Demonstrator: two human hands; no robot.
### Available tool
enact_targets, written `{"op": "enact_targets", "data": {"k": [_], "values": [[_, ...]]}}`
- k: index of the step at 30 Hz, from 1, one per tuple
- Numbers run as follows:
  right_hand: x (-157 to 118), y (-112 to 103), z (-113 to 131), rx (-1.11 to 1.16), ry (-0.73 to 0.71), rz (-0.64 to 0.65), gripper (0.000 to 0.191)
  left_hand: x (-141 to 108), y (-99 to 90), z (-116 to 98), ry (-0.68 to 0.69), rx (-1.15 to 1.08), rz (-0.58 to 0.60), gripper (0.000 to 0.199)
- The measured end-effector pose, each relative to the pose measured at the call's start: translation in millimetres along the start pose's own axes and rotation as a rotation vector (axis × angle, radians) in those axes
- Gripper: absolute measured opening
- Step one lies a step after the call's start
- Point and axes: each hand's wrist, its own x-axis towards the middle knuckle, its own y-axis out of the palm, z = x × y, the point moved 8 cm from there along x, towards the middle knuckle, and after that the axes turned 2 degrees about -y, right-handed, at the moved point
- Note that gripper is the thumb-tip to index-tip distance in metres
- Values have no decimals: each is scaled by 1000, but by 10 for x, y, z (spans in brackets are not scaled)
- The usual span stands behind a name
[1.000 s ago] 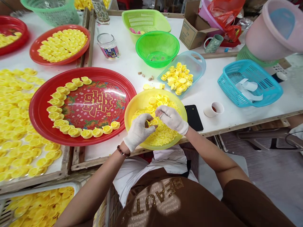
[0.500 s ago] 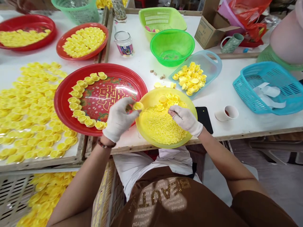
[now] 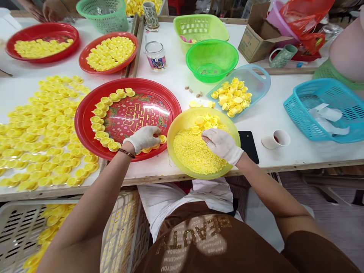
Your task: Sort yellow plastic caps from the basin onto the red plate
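Right now my left hand (image 3: pixel 146 137) is over the near right rim of the big red tray (image 3: pixel 81 117), palm down, fingers bent toward the yellow pieces (image 3: pixel 162 139) along that edge. I can't tell how wide the fingertips stand or whether they have hold of a piece; the back of my glove hides them. More yellow pieces curve around the tray's left side, close inside the rim, and the printed middle shows bare, giving room beyond my knuckles.

My right hand (image 3: pixel 220 144) is above the right side of the yellow bowl (image 3: pixel 171 140), fingertips drawn together with hardly any opening. Whether something sits between them, I can't tell. Yellow pellets (image 3: pixel 196 155) fill the bowl's near part, and yellow cups (image 3: pixel 207 122) lie toward its far rim.

The bowl is just beside the tray, near the front table edge (image 3: pixel 159 179). Past its right rim, a black phone (image 3: pixel 249 148) lies partly behind my wrist, then a white cup (image 3: pixel 269 142), with white tabletop between them. A clear blue tray (image 3: pixel 257 89) of yellow cups sits close behind the bowl. Farther right stands the blue basket (image 3: pixel 298 117), its front corner nearer the table edge.
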Motion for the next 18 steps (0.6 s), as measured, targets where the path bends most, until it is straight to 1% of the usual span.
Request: {"op": "enact_targets", "data": {"k": [3, 5, 6, 7, 8, 10, 11, 12, 13, 14, 15, 17, 18], "values": [[30, 181, 93, -311, -29, 160, 21, 46, 35, -23, 0, 126, 98, 21], [21, 345, 202, -425, -74, 258, 28, 80, 9, -88, 4, 151, 99, 19], [9, 431, 257, -434, -101, 301, 32, 92, -34, -134, 0, 151, 69, 18], [-5, 509, 299, -412, -119, 338, 33, 98, -108, -198, -2, 142, 4, 17], [-17, 573, 322, -364, -124, 368, 32, 93, -206, -287, 10, 124, -88, 17], [-24, 622, 317, -201, -98, 377, 28, 43, -399, -546, 90, 58, -294, 20], [-16, 595, 298, -84, -73, 344, 28, 11, -447, -703, 146, 17, -365, 21], [-2, 532, 268, 54, -41, 281, 28, -8, -439, -865, 195, -16, -393, 22], [11, 444, 228, 208, -1, 201, 30, -7, -374, -1022, 227, -35, -377, 23], [18, 346, 169, 378, 54, 108, 31, 15, -259, -1165, 236, -40, -330, 23], [13, 260, 89, 562, 131, 18, 32, 57, -103, -1286, 220, -23, -257, 24], [-37, 177, -101, 945, 337, -129, 35, 167, 223, -1438, 145, 33, -120, 24], [-72, 179, -181, 1121, 438, -179, 36, 224, 352, -1458, 87, 47, -77, 24]]}}
